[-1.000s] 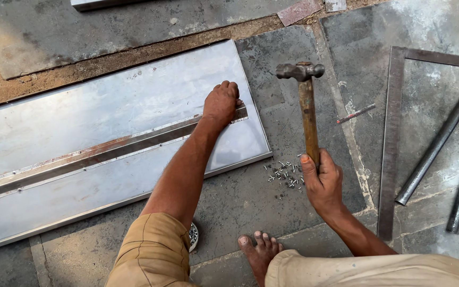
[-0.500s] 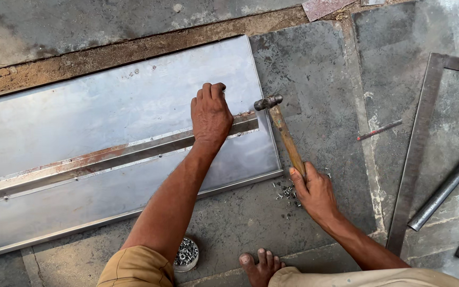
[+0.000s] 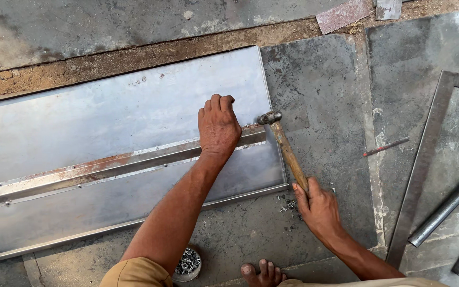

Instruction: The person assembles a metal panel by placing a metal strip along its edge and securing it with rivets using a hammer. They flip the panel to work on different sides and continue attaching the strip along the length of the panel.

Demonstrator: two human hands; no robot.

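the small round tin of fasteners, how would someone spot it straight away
Start at the big metal sheet lying on the stone floor and follow the left forearm back toward the picture's bottom edge. Just off the sheet's near edge, beside the elbow and left of the bare toes, sits the small round tin. Unlike the loose fasteners scattered by the right hand, its pieces are heaped inside a rim.

Bare arms, bare foot, tan clothing

Both forearms are uncovered from elbow to wrist, with no sleeves, watch, rings or gloves on the left hand [image 3: 218, 126] or the right hand [image 3: 319, 208]. Tan, khaki-coloured cloth [image 3: 136, 273] covers the legs at the bottom edge. One bare foot [image 3: 264, 275] shows its toes, without sandal or shoe.
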